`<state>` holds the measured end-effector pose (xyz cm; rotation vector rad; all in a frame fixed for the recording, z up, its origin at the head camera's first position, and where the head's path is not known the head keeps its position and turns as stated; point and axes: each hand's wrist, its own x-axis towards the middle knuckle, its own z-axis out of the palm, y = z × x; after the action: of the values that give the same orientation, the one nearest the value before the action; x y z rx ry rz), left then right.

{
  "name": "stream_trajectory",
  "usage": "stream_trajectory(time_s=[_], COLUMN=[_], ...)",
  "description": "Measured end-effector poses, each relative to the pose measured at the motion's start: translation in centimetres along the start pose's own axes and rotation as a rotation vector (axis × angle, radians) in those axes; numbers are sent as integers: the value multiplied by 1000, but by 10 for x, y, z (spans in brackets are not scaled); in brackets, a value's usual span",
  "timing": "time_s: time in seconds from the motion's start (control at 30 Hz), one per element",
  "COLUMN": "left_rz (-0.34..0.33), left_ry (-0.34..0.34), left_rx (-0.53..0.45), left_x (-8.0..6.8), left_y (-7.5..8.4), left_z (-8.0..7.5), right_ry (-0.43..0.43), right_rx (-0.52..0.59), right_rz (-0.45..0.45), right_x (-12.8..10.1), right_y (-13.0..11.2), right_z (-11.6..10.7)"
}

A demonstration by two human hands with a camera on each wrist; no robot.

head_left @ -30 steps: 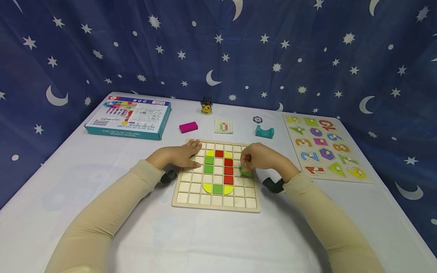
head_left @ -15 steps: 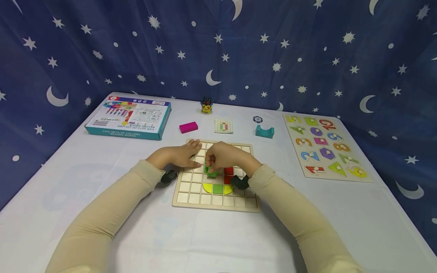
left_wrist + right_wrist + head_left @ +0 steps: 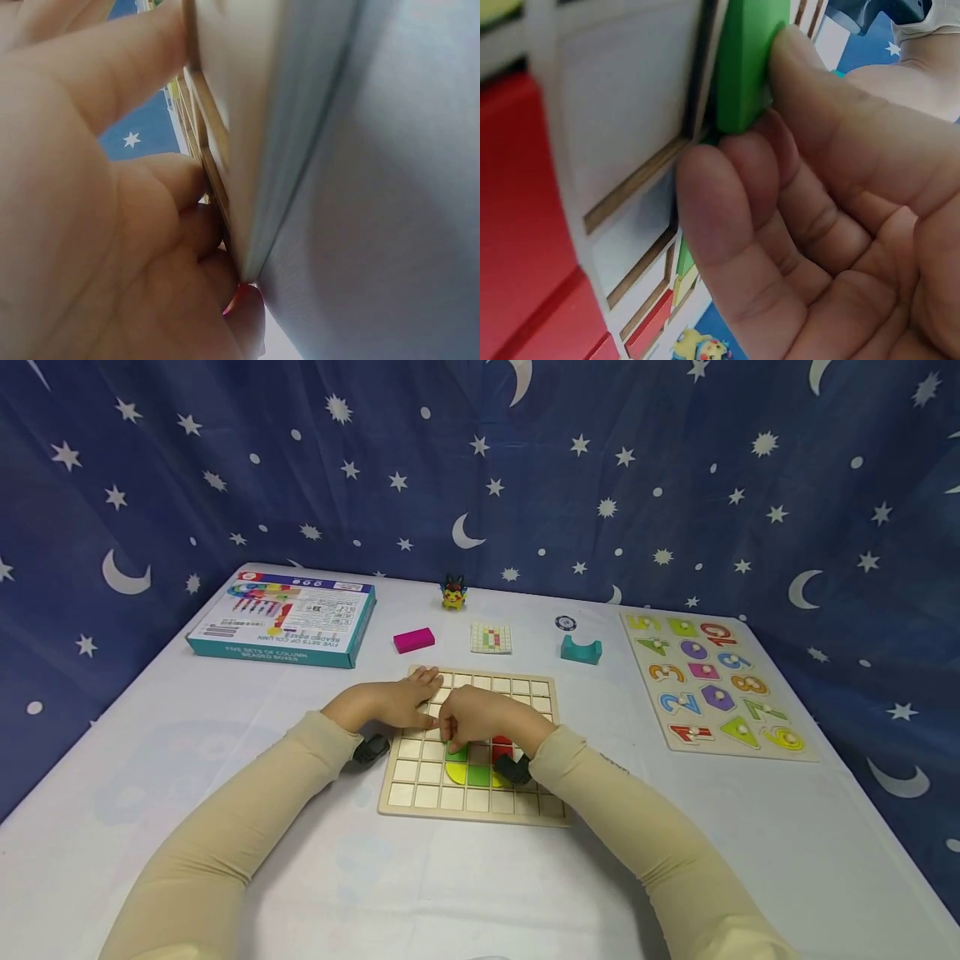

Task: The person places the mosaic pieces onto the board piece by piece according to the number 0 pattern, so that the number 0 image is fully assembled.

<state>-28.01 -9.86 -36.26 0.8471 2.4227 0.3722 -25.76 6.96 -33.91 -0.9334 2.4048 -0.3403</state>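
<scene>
A wooden grid board [image 3: 472, 817] lies on the white table with coloured tiles in its cells. My left hand [image 3: 392, 703] rests on its left edge with fingers spread; the left wrist view shows the fingertips on the rim. Over the board's middle, my right hand [image 3: 486, 713] pinches a green square tile [image 3: 746, 67] at a cell in the left column of the pattern. In the head view this hand covers several tiles. A yellow rounded piece [image 3: 455, 773] and another green tile [image 3: 478, 776] lie just below. Red tiles [image 3: 521, 202] show beside the right hand.
Behind the board are a magenta block [image 3: 414, 640], a small pattern card [image 3: 491, 638], a teal arch block [image 3: 581, 649], a round chip [image 3: 566, 622] and a yellow figurine [image 3: 453, 592]. A box [image 3: 285, 618] lies at left, a number puzzle [image 3: 712, 685] at right.
My right hand has carried the green tile from the board's right side leftward over the pattern, then lowered it slightly further left to a cell. The left hand has stayed put.
</scene>
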Motion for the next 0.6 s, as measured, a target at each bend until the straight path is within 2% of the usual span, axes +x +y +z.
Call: stream_trajectory(time_s=[0.2, 0.43, 0.6], left_rz=[2, -8, -27], left_ry=[-8, -3, -15], left_rx=[9, 14, 2], left_x=[1, 1, 0], left_y=[1, -2, -4], left_z=[-1, 0, 2], right_ry=[-6, 98, 153], right_rx=[-1, 4, 28], right_rz=[2, 4, 57], right_x=[-2, -12, -23], right_y=[1, 11, 28], right_z=[0, -8, -11])
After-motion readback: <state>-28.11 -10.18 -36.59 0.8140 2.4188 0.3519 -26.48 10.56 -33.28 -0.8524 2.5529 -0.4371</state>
